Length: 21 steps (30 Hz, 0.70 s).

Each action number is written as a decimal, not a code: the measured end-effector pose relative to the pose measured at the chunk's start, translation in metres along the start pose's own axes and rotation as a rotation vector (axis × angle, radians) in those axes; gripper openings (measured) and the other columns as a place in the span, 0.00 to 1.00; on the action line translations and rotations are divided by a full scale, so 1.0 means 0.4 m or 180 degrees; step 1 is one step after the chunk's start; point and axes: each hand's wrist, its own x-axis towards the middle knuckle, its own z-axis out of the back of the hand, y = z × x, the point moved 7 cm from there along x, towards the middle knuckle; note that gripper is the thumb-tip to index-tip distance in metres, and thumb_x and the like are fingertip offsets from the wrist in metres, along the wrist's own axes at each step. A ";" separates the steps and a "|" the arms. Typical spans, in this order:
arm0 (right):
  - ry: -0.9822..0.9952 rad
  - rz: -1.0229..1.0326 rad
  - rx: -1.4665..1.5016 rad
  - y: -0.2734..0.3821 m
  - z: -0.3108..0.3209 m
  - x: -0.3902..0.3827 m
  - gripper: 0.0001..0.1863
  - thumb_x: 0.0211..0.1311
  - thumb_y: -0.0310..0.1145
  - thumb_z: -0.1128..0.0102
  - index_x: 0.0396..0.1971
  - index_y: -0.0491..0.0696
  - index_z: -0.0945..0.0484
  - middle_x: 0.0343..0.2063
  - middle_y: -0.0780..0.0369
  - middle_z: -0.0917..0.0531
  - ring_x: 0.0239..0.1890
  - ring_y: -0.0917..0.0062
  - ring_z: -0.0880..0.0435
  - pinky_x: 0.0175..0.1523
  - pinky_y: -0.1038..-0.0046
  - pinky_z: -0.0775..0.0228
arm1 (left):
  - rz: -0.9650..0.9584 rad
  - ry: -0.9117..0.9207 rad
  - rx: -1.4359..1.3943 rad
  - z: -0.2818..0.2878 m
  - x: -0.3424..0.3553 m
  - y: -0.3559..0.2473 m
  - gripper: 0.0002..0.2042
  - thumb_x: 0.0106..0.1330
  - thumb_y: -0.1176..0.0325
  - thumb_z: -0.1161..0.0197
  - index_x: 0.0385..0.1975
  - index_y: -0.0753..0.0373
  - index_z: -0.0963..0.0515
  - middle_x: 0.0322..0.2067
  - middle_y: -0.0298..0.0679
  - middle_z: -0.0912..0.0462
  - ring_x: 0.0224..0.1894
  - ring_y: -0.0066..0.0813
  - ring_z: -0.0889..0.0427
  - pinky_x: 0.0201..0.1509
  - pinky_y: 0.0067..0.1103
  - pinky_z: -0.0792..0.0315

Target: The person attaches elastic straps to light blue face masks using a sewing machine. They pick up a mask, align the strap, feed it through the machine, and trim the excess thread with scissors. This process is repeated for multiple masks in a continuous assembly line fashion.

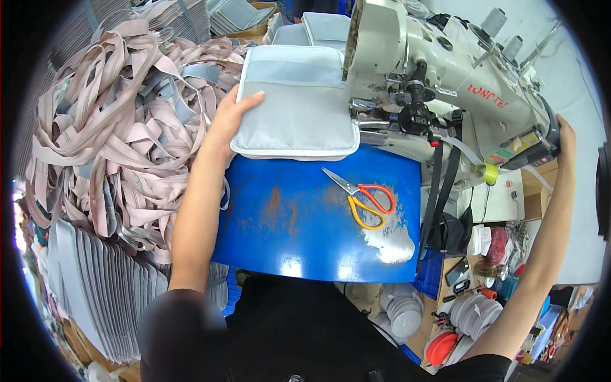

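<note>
A light grey padded fabric case point(296, 102) with piped edges and a front pocket lies with its right side at the needle area of the sewing machine point(458, 76). My left hand point(237, 114) grips the case's left edge, thumb on top and fingers hidden beneath. Far to the right, my right hand point(565, 137) is closed on the machine's dark handwheel point(552, 127); some of its fingers are out of sight. Scissors point(363, 197) with one red and one yellow handle loop lie on the blue work surface point(286, 248), nearer to me than the case.
Pink and grey zipper strips point(121, 127) are heaped on the left, above a stack of grey panels point(102, 286). More grey cases point(324, 28) lie behind. Thread cones point(493, 22) stand over the machine. White spools point(404, 312) and small tools crowd the lower right.
</note>
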 end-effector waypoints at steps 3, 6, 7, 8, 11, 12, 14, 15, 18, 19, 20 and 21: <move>-0.0080 0.0132 0.0316 -0.075 0.024 0.000 0.23 0.78 0.41 0.50 0.63 0.43 0.20 0.59 0.58 0.16 0.59 0.73 0.20 0.66 0.72 0.33 | -0.0232 -0.0075 0.0105 -0.006 -0.047 0.020 0.28 0.67 0.67 0.29 0.64 0.68 0.28 0.54 0.44 0.17 0.53 0.31 0.17 0.56 0.26 0.22; -0.0452 0.0425 0.0950 -0.085 0.029 -0.082 0.23 0.80 0.40 0.53 0.64 0.43 0.21 0.61 0.58 0.18 0.62 0.73 0.22 0.70 0.72 0.36 | -0.0345 -0.0274 0.0241 0.024 -0.082 0.080 0.27 0.64 0.70 0.28 0.63 0.68 0.27 0.52 0.44 0.16 0.51 0.29 0.17 0.57 0.26 0.23; -0.0509 0.0458 0.1035 -0.075 0.026 -0.102 0.23 0.81 0.40 0.53 0.64 0.43 0.21 0.62 0.58 0.19 0.64 0.73 0.23 0.71 0.72 0.37 | -0.0278 -0.0381 0.0406 0.043 -0.095 0.110 0.27 0.64 0.70 0.27 0.62 0.68 0.27 0.52 0.43 0.16 0.51 0.29 0.17 0.57 0.26 0.23; -0.0537 0.0420 0.1163 -0.072 0.018 -0.119 0.23 0.81 0.40 0.54 0.65 0.44 0.22 0.63 0.58 0.20 0.65 0.72 0.24 0.72 0.72 0.39 | -0.0144 -0.0555 0.0591 0.068 -0.108 0.146 0.27 0.64 0.71 0.27 0.62 0.68 0.27 0.51 0.43 0.16 0.51 0.29 0.17 0.57 0.26 0.23; -0.0458 0.0463 0.1338 -0.077 0.008 -0.146 0.23 0.82 0.40 0.54 0.67 0.44 0.23 0.65 0.57 0.22 0.67 0.72 0.26 0.74 0.71 0.41 | -0.0109 -0.0778 0.0848 0.131 -0.146 0.232 0.25 0.63 0.72 0.27 0.60 0.67 0.26 0.50 0.43 0.15 0.49 0.29 0.16 0.57 0.26 0.24; -0.0385 0.0698 0.1294 -0.069 0.013 -0.144 0.24 0.82 0.40 0.54 0.67 0.44 0.24 0.66 0.57 0.22 0.68 0.72 0.27 0.74 0.71 0.42 | -0.0055 -0.0852 0.0969 0.157 -0.156 0.256 0.25 0.63 0.72 0.27 0.59 0.67 0.26 0.50 0.43 0.15 0.49 0.29 0.16 0.57 0.26 0.24; -0.0332 0.0524 0.1392 -0.084 0.022 -0.128 0.24 0.82 0.40 0.54 0.68 0.43 0.25 0.67 0.57 0.23 0.69 0.71 0.28 0.75 0.70 0.43 | 0.0115 -0.0950 0.1135 0.211 -0.179 0.294 0.29 0.63 0.67 0.27 0.63 0.70 0.28 0.52 0.45 0.15 0.52 0.32 0.16 0.58 0.27 0.24; -0.0328 0.0498 0.1421 -0.078 0.025 -0.131 0.24 0.82 0.39 0.53 0.68 0.43 0.25 0.66 0.56 0.23 0.69 0.71 0.28 0.75 0.70 0.42 | 0.0356 -0.1100 0.1093 0.243 -0.192 0.316 0.30 0.64 0.65 0.27 0.64 0.71 0.28 0.53 0.46 0.15 0.53 0.34 0.16 0.59 0.27 0.24; -0.0886 0.0550 0.0766 0.001 0.021 -0.244 0.23 0.81 0.36 0.53 0.67 0.41 0.25 0.64 0.54 0.21 0.66 0.69 0.24 0.73 0.69 0.39 | 0.0484 -0.1049 0.1432 0.286 -0.213 0.340 0.40 0.64 0.61 0.28 0.72 0.73 0.38 0.64 0.53 0.24 0.64 0.41 0.23 0.70 0.30 0.33; -0.1242 0.0390 0.0504 0.037 0.008 -0.333 0.23 0.81 0.35 0.52 0.67 0.40 0.25 0.62 0.53 0.20 0.65 0.68 0.23 0.72 0.68 0.37 | 0.0151 -0.1150 0.1605 0.293 -0.215 0.324 0.41 0.64 0.61 0.28 0.73 0.73 0.40 0.66 0.53 0.27 0.66 0.41 0.26 0.72 0.30 0.35; -0.1538 0.1006 -0.0020 0.116 -0.020 -0.459 0.22 0.80 0.34 0.51 0.65 0.38 0.24 0.60 0.52 0.19 0.62 0.68 0.21 0.70 0.68 0.35 | -0.0080 -0.1180 0.1786 0.291 -0.219 0.316 0.42 0.64 0.62 0.29 0.74 0.72 0.43 0.68 0.54 0.29 0.69 0.42 0.28 0.74 0.31 0.38; -0.2022 0.1307 -0.0415 0.169 -0.058 -0.614 0.21 0.79 0.33 0.49 0.62 0.37 0.23 0.58 0.51 0.17 0.58 0.67 0.19 0.68 0.67 0.32 | -0.0150 -0.1171 0.1646 0.289 -0.220 0.317 0.43 0.63 0.62 0.29 0.75 0.71 0.44 0.69 0.54 0.31 0.70 0.42 0.30 0.75 0.31 0.39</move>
